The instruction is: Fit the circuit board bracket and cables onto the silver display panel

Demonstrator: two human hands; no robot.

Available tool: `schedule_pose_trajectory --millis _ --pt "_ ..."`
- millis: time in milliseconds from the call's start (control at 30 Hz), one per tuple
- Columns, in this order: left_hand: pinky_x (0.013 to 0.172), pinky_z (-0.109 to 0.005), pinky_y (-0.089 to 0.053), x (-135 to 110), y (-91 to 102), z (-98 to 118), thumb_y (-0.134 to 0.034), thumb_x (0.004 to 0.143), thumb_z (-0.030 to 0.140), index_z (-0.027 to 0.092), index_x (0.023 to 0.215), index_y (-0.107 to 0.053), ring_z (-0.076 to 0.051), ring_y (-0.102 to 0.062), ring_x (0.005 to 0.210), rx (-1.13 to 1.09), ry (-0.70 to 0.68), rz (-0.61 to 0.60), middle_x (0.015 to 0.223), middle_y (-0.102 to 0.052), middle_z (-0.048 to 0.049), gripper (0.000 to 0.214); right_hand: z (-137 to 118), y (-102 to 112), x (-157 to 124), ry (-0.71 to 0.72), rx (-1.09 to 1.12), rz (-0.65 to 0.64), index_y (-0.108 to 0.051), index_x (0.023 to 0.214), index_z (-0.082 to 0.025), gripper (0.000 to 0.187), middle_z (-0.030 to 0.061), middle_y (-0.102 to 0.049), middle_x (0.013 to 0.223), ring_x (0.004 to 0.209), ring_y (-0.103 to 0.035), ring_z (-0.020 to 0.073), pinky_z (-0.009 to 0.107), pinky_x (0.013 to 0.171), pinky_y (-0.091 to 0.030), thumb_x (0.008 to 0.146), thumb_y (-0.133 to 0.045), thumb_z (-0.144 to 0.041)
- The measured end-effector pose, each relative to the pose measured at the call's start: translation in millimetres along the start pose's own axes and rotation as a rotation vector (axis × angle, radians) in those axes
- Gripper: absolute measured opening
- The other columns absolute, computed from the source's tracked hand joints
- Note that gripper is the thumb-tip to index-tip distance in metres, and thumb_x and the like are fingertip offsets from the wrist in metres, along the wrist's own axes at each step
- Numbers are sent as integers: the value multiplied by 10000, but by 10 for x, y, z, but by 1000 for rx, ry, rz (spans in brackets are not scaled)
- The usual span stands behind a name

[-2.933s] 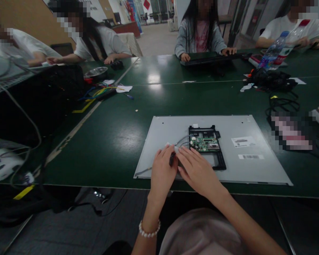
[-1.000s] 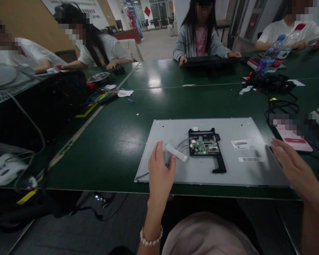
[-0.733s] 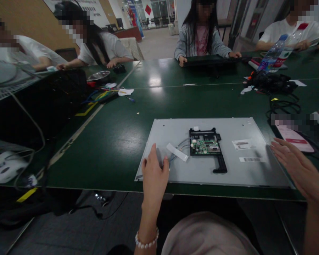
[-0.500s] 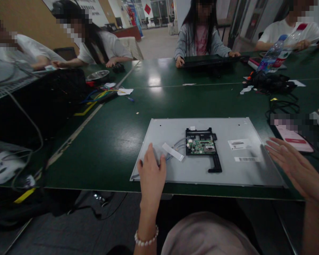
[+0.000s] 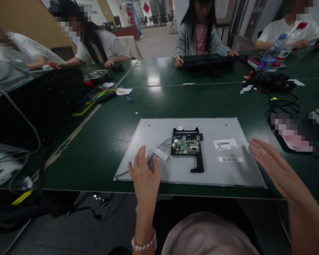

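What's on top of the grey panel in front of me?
The grey panel carries a black bracket with a green circuit board, wires, a white strip and two labels. The left hand hides what lies under it.

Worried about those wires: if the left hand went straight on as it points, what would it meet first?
Likely only bare grey metal panel; the left hand points just left of the white strip and grey wires, though depth is unclear.

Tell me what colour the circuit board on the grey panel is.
The circuit board is green; the head view shows it best.
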State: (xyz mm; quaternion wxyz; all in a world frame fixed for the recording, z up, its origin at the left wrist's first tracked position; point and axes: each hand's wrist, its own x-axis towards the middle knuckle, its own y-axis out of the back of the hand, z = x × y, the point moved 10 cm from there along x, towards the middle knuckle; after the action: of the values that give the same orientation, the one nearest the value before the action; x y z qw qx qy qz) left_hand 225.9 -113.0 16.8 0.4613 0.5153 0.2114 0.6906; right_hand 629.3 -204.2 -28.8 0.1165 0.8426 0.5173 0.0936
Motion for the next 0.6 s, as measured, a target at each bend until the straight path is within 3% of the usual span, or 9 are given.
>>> schedule_pose_trajectory --millis 100,233,400,600 --pt "1081 -508 -354 -23 48 77 -469 961 273 134 1371 -480 -301 -552 1214 -15 -25 53 1319 -584 -184 433 48 -132 -45 -94 86 -41 -498 1395 -364 497 12 -468 1524 1412 -418 246 493 1194 -267 936 -526 -551" --pt "1067 -470 -376 -66 75 136 -472 961 259 139 1329 -515 -276 -560 1180 -35 -34 103 1270 -606 -174 389 -34 -331 -92 -118 61 -96 -450 1429 -368 555 22 -425 1554 1458 -337 253 501 1209 -209 918 -545 -565" --pt "1046 -451 -394 -114 75 181 -486 956 241 135 1285 -545 -271 -580 1137 -39 -47 145 1208 -636 -162 351 -148 -554 -117 -79 94 -165 -404 1453 -359 586 34 -408 1564 1458 -336 250 491 1208 -218 919 -533 -564" --pt "1049 -450 -397 -117 60 232 -494 953 233 132 1288 -538 -264 -583 1150 -75 -60 149 1223 -639 -160 352 -120 -686 -121 4 -51 -225 -387 1466 -379 563 9 -369 1582 1466 -315 245 509 1219 -199 942 -510 -544"
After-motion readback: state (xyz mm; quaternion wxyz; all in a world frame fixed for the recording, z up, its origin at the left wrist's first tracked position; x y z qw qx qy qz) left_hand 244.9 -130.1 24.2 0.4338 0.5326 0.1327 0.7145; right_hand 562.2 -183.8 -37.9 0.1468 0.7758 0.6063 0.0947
